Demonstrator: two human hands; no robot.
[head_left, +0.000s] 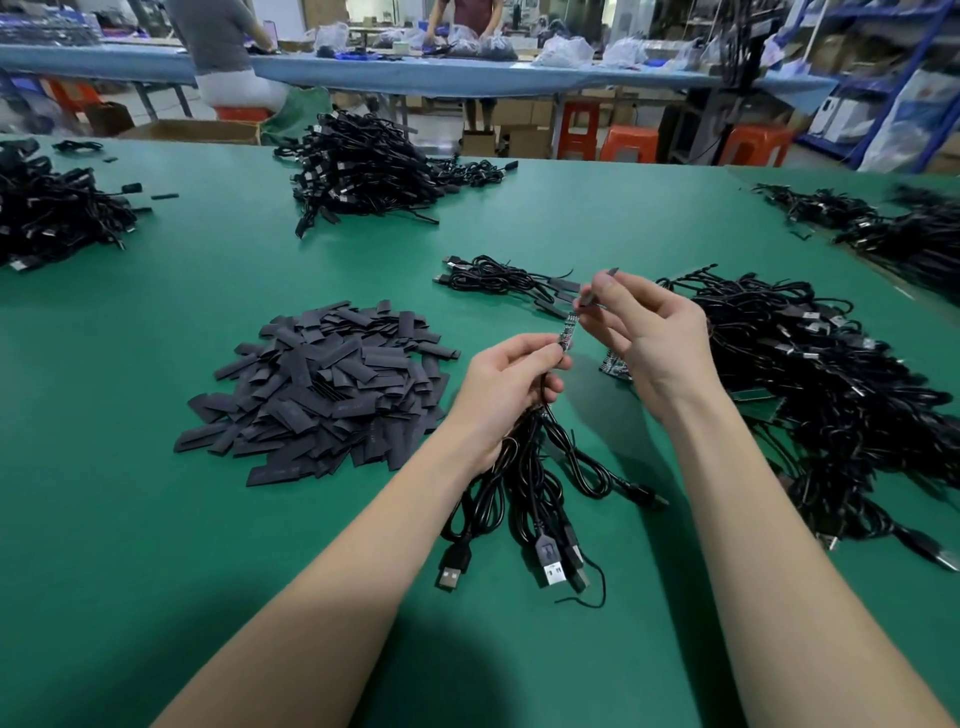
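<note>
The left hand (511, 382) was clenched around a bunch of cables (535, 467), its thumb and forefinger pinching a small board (567, 332) at one cable's end. The plugs trailed on the table (208, 545) below the wrist. Just right of it and slightly higher, the right hand (654, 332) pinched a flat sleeve (612, 272), whose lower end was close to the board's tip.

To do this well, the sleeve's mouth probably needed squeezing open at its edges. It should then be lined up with the board's length and slid down until the whole board was covered. The left hand had to hold the board steady and not bend its joint.

Left of the left hand lay a loose pile (322, 384) of spare sleeves. Right of the right hand lay a heap (831, 374) of cables, and just beyond the hands a small set (498, 278).

No container stood near the hands. On the far bench, clear bags (470, 39) seemed to hold dark parts. A box (192, 130) beyond the table hid its contents.
</note>
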